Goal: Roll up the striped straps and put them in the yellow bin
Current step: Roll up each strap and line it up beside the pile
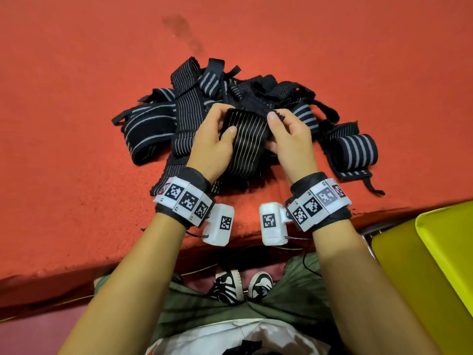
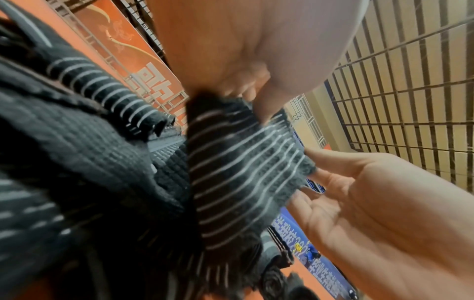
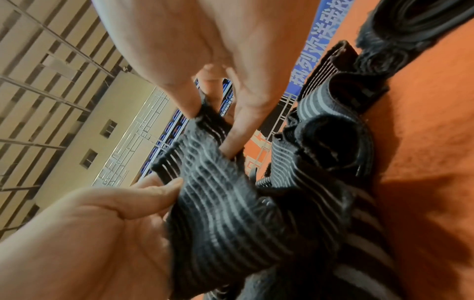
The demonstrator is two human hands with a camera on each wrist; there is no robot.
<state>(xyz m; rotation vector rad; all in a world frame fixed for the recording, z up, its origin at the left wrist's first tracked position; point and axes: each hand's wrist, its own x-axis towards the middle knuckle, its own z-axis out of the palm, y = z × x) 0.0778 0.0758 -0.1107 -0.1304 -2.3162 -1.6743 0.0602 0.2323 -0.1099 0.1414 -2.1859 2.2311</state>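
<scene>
Step in hand: start of rolling one strap. Left hand (image 1: pixel 213 142) and right hand (image 1: pixel 289 139) each pinch the far end of a thin-striped strap (image 1: pixel 247 144), lifted above the pile of straps (image 1: pixel 163 119) on the red surface (image 1: pixel 76 124). Yellow bin (image 1: pixel 435 252) sits at right. Next move likely calls for folding the end over tightly and winding toward the body

The strap pile (image 1: pixel 225 103) is lying on the table (image 1: pixel 76 98); the bin (image 1: pixel 435 252) is sitting off its near right edge.
</scene>
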